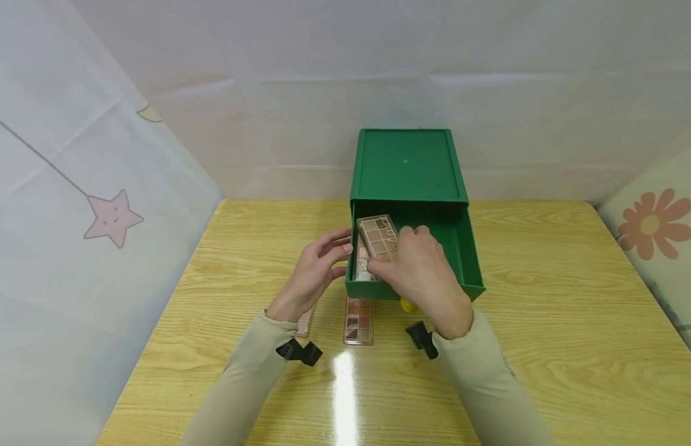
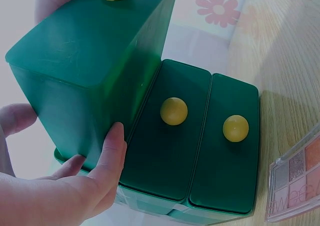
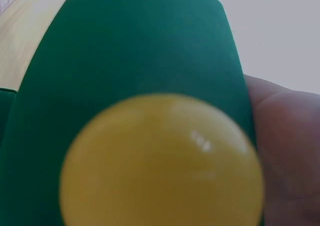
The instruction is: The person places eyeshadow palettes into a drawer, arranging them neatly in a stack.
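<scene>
while the left hand (image 1: pixel 317 266) lies against the outer left side of the pulled-out green drawer (image 1: pixel 472 257), its fingers loosely spread and touching the wall without gripping anything, the right hand (image 1: pixel 422 269) reaches in over the front. its fingers are bent and its thumb comes to the near end of a makeup palette (image 1: pixel 377 234), which it appears to pinch; the fingertips are hidden, so how firmly they close i cannot tell. the palette is inside the drawer, toward the left wall, slightly askew and overlapping a second palette (image 1: pixel 364 270) beneath it.

the drawer is the top one of a green cabinet (image 1: pixel 409 166); the left wrist view shows two more closed below, each with a round yellow knob (image 2: pixel 174 111). on the table (image 1: pixel 546 310), a third palette (image 1: pixel 359 329) lies just in front of the drawer, and another palette (image 1: pixel 304 323) shows partly beside the left wrist.

the palette should be light and stiff, a flat case with a smooth, glossy cover that may slip under dry fingertips. the pressed pans inside are probably brittle, so a knock could crack them. the long side edges look the best place to take hold, thumb opposite fingers, with no hard push on the cover.
</scene>
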### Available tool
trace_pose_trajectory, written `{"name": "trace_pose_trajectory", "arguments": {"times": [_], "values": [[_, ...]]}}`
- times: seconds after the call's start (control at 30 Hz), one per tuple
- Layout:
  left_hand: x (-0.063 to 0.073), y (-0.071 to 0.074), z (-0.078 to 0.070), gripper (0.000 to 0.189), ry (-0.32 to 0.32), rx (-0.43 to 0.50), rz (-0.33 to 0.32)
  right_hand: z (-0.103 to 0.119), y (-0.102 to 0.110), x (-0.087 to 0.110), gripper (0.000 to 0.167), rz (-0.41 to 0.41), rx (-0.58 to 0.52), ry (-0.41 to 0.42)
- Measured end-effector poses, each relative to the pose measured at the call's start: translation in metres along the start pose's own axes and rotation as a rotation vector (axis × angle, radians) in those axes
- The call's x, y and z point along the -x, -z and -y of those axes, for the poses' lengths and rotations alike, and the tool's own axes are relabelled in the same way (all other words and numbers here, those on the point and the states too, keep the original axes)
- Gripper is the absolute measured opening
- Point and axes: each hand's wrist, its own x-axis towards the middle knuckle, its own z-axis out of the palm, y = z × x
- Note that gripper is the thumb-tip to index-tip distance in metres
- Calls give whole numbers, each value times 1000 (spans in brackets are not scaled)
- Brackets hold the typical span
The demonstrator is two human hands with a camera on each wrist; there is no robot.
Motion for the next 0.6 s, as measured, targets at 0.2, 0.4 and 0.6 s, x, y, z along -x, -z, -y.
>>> {"name": "trace_pose_trajectory", "arguments": {"times": [0.2,0.4,0.6], "values": [[1,-1,-1,49,0,-7,-3,2,-1,-2,35,15,6,10],[0,-1,-1,48,3,-9,-10,6,-1,-4,42,69,-7,-16],[-1,-1,0,49,6,-8,-10,7,0,-7,34,115,-48,53]]}}
